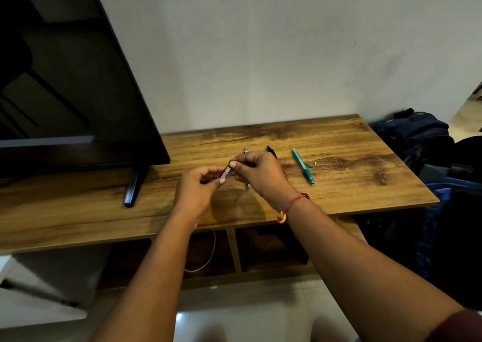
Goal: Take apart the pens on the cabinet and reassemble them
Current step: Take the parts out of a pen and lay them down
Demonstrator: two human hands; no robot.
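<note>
At frame centre, left hand (pixel 198 186) and right hand (pixel 259 176) are pinching opposite ends of a pen (pixel 226 172), likely to twist it apart.

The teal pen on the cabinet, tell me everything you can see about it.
The teal pen lies flat on the wooden cabinet top, to the right of the right hand, which does not touch it. It looks like plastic, with a lighter teal barrel at the far end, a darker teal section nearer the person and a fine point aimed toward the person. It looks assembled. A small pale loose piece lies just to its right; whether the two touch is unclear.
</note>
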